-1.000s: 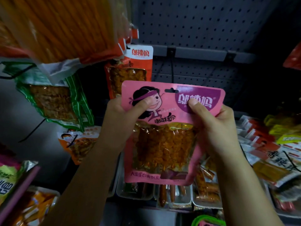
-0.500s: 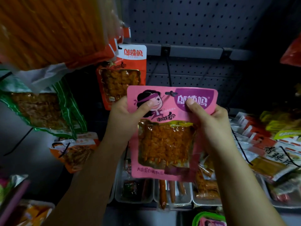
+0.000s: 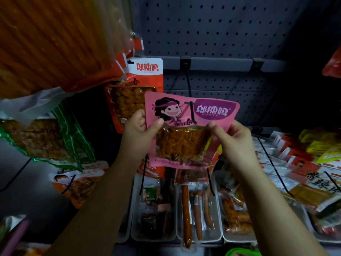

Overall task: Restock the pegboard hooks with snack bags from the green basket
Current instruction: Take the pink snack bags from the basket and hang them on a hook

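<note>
- So the pink snack bag is up at the black peg hook, and the hook tip looks poked through the hang hole already.
- Left hand pinches the bag's left edge with thumb on front, right hand pinches the right edge the same way.
- Best bet imo: keep the header flat and level, then slide it straight back along the wire toward the pegboard.
- Watch the hole, thin plastic could tear if you yank sideways.
- Orange snack bag hangs just beside it, so don't snag that.
- Green basket barely peeks in at the bottom edge.
</note>
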{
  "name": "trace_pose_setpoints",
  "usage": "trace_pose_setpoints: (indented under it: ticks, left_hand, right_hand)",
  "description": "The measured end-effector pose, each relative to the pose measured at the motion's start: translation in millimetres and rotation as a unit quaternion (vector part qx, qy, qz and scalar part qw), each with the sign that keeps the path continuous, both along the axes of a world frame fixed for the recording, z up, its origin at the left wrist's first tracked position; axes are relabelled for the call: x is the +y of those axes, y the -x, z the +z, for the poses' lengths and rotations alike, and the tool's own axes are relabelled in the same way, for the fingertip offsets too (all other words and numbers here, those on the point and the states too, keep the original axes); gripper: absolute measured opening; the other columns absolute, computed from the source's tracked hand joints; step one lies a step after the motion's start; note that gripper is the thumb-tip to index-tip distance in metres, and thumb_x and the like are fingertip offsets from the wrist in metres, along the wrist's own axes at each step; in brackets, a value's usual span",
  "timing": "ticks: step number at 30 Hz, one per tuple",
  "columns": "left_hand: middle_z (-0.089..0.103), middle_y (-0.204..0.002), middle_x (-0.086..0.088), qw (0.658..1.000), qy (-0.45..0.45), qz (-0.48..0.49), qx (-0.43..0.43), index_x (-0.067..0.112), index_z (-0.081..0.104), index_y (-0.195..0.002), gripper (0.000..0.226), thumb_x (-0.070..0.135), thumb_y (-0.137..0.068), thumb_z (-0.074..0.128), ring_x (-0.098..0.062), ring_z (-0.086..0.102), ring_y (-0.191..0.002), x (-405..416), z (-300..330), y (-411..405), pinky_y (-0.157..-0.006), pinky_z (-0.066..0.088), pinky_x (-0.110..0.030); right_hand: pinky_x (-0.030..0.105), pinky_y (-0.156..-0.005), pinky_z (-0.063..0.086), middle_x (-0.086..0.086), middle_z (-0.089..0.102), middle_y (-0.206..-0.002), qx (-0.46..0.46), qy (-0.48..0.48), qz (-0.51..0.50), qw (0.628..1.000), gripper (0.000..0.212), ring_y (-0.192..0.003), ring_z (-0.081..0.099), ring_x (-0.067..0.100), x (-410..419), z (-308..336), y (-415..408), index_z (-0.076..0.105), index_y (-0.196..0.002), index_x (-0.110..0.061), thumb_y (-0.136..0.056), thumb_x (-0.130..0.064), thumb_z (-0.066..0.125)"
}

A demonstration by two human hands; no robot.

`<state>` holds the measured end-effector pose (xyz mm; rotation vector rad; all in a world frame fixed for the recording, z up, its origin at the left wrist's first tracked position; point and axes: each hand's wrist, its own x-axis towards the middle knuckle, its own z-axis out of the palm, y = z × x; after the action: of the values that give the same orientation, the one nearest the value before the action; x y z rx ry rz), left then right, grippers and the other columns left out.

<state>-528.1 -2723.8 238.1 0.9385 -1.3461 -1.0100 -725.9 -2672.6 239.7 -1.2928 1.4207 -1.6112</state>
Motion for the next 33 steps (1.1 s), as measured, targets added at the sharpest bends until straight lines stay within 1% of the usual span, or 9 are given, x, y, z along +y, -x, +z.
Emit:
trace_pose_setpoints:
  ticks: [4, 9, 13, 15, 21, 26, 29, 31, 33]
  left_hand:
    - [0.069, -0.085, 0.012, 0.999, -0.015, 0.027, -0.04, 0.027, 0.06, -0.087, 0.017, 0.011, -0.087, 0.064, 0.004, 0.067, -0.079, -32, 0, 3, -0.067, 0.051, -0.013]
    - [0.069, -0.083, 0.006, 0.993, -0.034, 0.057, -0.093, 0.028, 0.059, -0.083, 0.015, 0.015, -0.088, 0.065, -0.013, 0.067, -0.078, -76, 9, 14, -0.077, 0.057, -0.037]
    - [0.07, -0.091, -0.001, 0.988, -0.055, 0.082, -0.117, 0.019, 0.061, -0.091, 0.006, 0.016, -0.087, 0.065, -0.021, 0.068, -0.086, -106, 14, 23, -0.083, 0.055, -0.045]
    - [0.07, -0.091, -0.004, 0.984, -0.055, 0.099, -0.138, 0.017, 0.06, -0.088, 0.006, 0.018, -0.087, 0.065, -0.022, 0.067, -0.084, -118, 14, 26, -0.082, 0.055, -0.043]
    - [0.065, -0.081, 0.001, 0.968, -0.031, 0.158, -0.194, 0.016, 0.057, -0.08, 0.015, 0.023, -0.084, 0.069, -0.017, 0.064, -0.075, -134, 16, 32, -0.067, 0.05, -0.027]
    - [0.059, -0.079, 0.005, 0.961, -0.014, 0.196, -0.192, 0.01, 0.061, -0.094, 0.028, 0.03, -0.079, 0.074, 0.001, 0.052, -0.058, -123, 9, 25, -0.045, 0.038, -0.008]
    - [0.062, -0.088, 0.002, 0.963, -0.016, 0.205, -0.174, 0.008, 0.06, -0.103, 0.038, 0.029, -0.075, 0.077, -0.01, 0.059, -0.07, -106, 1, 11, -0.057, 0.044, -0.017]
    - [0.059, -0.086, 0.001, 0.964, -0.007, 0.217, -0.153, 0.009, 0.057, -0.104, 0.038, 0.025, -0.076, 0.077, -0.011, 0.056, -0.073, -90, -6, 3, -0.064, 0.045, -0.022]
    - [0.054, -0.078, 0.005, 0.973, 0.019, 0.188, -0.13, 0.013, 0.055, -0.096, 0.025, 0.017, -0.08, 0.073, -0.001, 0.053, -0.069, -68, -14, 3, -0.062, 0.044, -0.014]
  right_hand:
    - [0.008, -0.051, 0.044, -0.015, 0.068, -0.063, 0.003, -0.024, -0.022, 0.999, 0.01, -0.056, 0.06, -0.006, -35, 6, 4, 0.066, -0.08, -0.021, -0.089, -0.021, 0.065]
    - [0.017, -0.048, 0.047, -0.005, 0.066, -0.074, -0.007, -0.079, -0.048, 0.996, 0.007, -0.054, 0.06, 0.0, -85, 13, 8, 0.066, -0.087, -0.015, -0.09, -0.02, 0.063]
    - [0.018, -0.049, 0.044, -0.005, 0.066, -0.077, 0.01, -0.108, -0.078, 0.991, 0.013, -0.061, 0.058, 0.006, -118, 15, 13, 0.067, -0.095, -0.014, -0.089, -0.025, 0.065]
    - [0.017, -0.049, 0.043, -0.006, 0.065, -0.077, 0.014, -0.116, -0.09, 0.989, 0.014, -0.063, 0.057, 0.005, -132, 14, 15, 0.067, -0.095, -0.014, -0.088, -0.026, 0.066]
    - [0.039, -0.083, 0.055, 0.005, 0.072, -0.099, 0.021, -0.142, -0.114, 0.983, 0.026, -0.09, 0.067, 0.021, -158, 11, 19, 0.069, -0.102, -0.01, -0.086, -0.031, 0.068]
    - [0.045, -0.084, 0.056, 0.006, 0.071, -0.098, 0.042, -0.14, -0.114, 0.983, 0.031, -0.087, 0.068, 0.023, -154, 5, 19, 0.068, -0.103, -0.009, -0.086, -0.035, 0.067]
    - [0.037, -0.078, 0.055, 0.006, 0.071, -0.095, 0.082, -0.132, -0.127, 0.98, 0.035, -0.083, 0.067, 0.02, -139, -5, 20, 0.064, -0.105, -0.01, -0.084, -0.038, 0.07]
    - [0.026, -0.067, 0.048, -0.005, 0.066, -0.082, 0.092, -0.11, -0.149, 0.978, 0.038, -0.072, 0.061, 0.005, -118, -15, 19, 0.06, -0.109, -0.012, -0.083, -0.037, 0.07]
    - [0.014, -0.063, 0.043, -0.013, 0.058, -0.075, 0.082, -0.084, -0.162, 0.98, 0.036, -0.067, 0.054, -0.006, -90, -26, 17, 0.059, -0.111, -0.013, -0.084, -0.033, 0.07]
